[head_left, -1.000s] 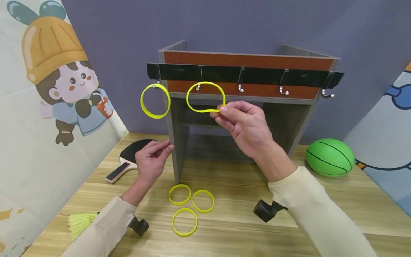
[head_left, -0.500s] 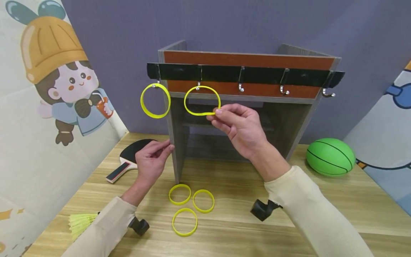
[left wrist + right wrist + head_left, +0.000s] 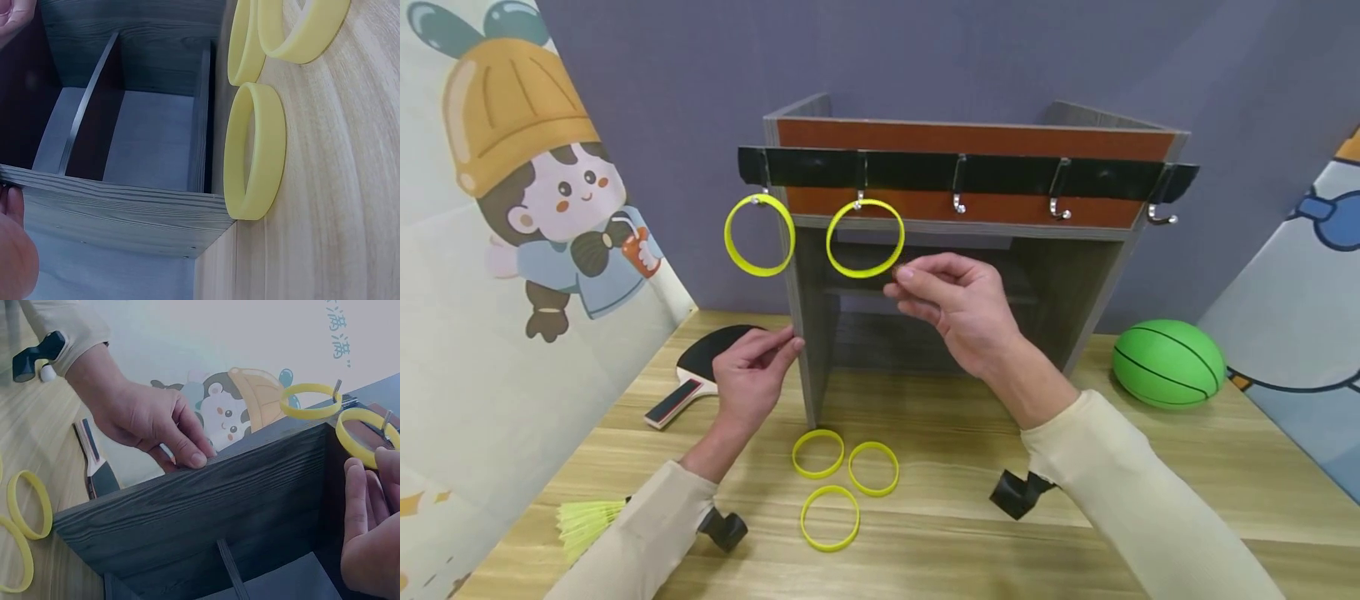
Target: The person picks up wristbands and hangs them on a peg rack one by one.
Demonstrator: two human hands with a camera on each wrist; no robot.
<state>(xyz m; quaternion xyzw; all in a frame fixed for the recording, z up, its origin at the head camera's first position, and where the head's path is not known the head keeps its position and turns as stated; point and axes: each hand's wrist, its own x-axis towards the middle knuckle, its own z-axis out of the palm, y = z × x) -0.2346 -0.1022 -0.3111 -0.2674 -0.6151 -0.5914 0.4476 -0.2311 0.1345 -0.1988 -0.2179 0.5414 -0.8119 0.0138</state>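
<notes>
A small grey wooden shelf unit (image 3: 808, 375) carries a black rail with several silver hooks (image 3: 958, 203). My left hand (image 3: 751, 375) pinches the front edge of its left side panel between thumb and fingers. One yellow wristband (image 3: 792, 242) hangs from the leftmost hook. A second yellow wristband (image 3: 902, 237) hangs round and undeformed on the second hook. Just beside its lower right edge is my right hand (image 3: 962, 304), its fingers loosely bent; the right wrist view shows the thumb (image 3: 386, 459) overlapping the band's lower edge.
Three more yellow wristbands lie on the wooden table before the unit, one of them nearest the front (image 3: 830, 547). A table tennis bat (image 3: 700, 354) and a yellow shuttlecock (image 3: 587, 523) are at left. A green ball (image 3: 1168, 364) sits at right.
The band in my right hand has moved down and left onto the second hook and sprung back round. My right fingers have come off it. The left hand has stayed at the panel.
</notes>
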